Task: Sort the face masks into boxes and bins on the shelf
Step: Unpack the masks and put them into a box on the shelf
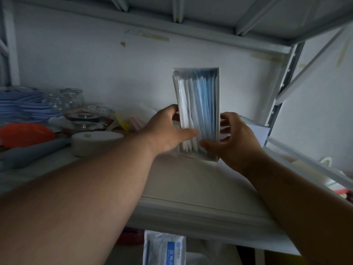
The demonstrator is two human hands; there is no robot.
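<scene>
Now gripped from both flanks: box (196, 111) of masks (203, 104), long axis running away; left hand (168, 129) and right hand (233, 136) curled round near end, equally close.

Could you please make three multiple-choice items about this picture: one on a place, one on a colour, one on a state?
1. Where is the orange bowl?
A. far left of the shelf
B. inside the box
C. on the floor

2. What colours are the masks in the box?
A. black and red
B. white and blue
C. all green

3. The box's top is:
A. taped shut
B. covered by a lid
C. open

Answers:
1 A, orange bowl lies far left.
2 B, masks are white and blue.
3 C, box, held between left hand and right hand, shows its contents.
</scene>
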